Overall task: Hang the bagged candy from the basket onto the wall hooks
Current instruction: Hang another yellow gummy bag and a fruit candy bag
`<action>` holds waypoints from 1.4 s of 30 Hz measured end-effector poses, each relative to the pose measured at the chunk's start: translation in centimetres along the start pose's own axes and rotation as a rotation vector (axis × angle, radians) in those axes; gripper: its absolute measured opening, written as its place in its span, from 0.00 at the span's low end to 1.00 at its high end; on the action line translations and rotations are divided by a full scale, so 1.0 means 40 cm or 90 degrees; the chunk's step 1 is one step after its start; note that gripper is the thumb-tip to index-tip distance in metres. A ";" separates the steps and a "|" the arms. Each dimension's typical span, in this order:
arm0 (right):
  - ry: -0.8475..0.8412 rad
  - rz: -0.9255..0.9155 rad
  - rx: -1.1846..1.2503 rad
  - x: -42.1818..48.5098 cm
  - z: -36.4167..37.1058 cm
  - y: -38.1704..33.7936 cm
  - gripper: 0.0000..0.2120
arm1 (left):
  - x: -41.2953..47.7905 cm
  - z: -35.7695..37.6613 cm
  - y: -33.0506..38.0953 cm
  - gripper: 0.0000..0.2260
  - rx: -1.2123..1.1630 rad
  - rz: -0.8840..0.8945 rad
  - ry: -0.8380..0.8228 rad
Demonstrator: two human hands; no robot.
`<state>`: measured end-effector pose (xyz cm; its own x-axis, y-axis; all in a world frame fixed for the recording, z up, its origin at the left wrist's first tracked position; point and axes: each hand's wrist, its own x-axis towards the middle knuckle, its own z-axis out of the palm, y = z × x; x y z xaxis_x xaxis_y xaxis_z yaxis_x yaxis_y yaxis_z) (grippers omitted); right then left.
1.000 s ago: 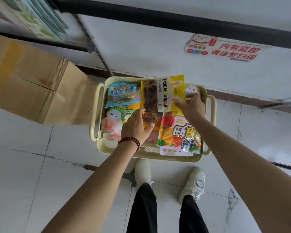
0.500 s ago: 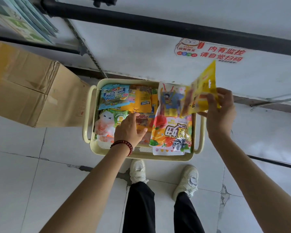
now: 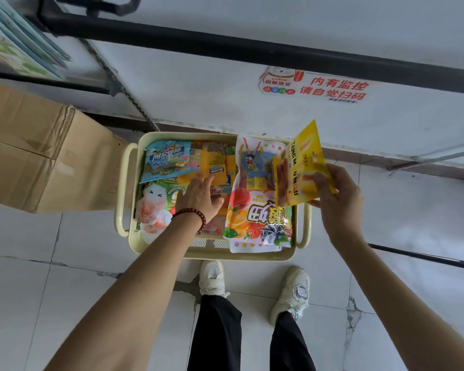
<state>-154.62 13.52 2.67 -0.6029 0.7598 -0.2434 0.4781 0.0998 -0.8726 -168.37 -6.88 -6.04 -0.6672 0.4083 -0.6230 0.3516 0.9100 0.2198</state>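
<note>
In basket (image 3: 212,255): candy bags (image 3: 257,215) (heaped) | left hand (image 3: 198,196) flat | right hand (image 3: 338,199) pinches yellow bag (image 3: 303,167)

I see a white tiled floor (image 3: 65,290) across the lower frame, with dark joints that are cracked in places. At left sits a taped cardboard box (image 3: 38,151). Above it is a white wall (image 3: 198,89), crossed by a black bar (image 3: 252,50), with a red-lettered sticker (image 3: 316,87) at upper right.

We wear a bracelet (image 3: 196,216) of dark red round beads on the wrist just behind our left grip (image 3: 198,195), and both forearms are bare. Our trousers (image 3: 217,333) are black above off-white sneakers (image 3: 212,277). The right sneaker has a small pale label on its tongue.
</note>
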 end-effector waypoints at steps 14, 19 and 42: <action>0.020 0.037 0.042 -0.021 -0.008 0.018 0.05 | -0.031 0.016 -0.022 0.19 0.092 0.044 0.046; 0.010 0.036 0.057 -0.022 -0.012 0.022 0.05 | -0.011 0.032 -0.042 0.31 0.023 0.039 0.043; -0.355 0.133 0.119 -0.167 -0.100 -0.147 0.05 | -0.330 -0.139 0.046 0.42 -0.326 0.247 0.044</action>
<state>-150.86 10.42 11.12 -0.7757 0.2965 -0.5571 0.5324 -0.1665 -0.8299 -162.56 -10.19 6.76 -0.6018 0.7026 -0.3797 0.2298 0.6077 0.7602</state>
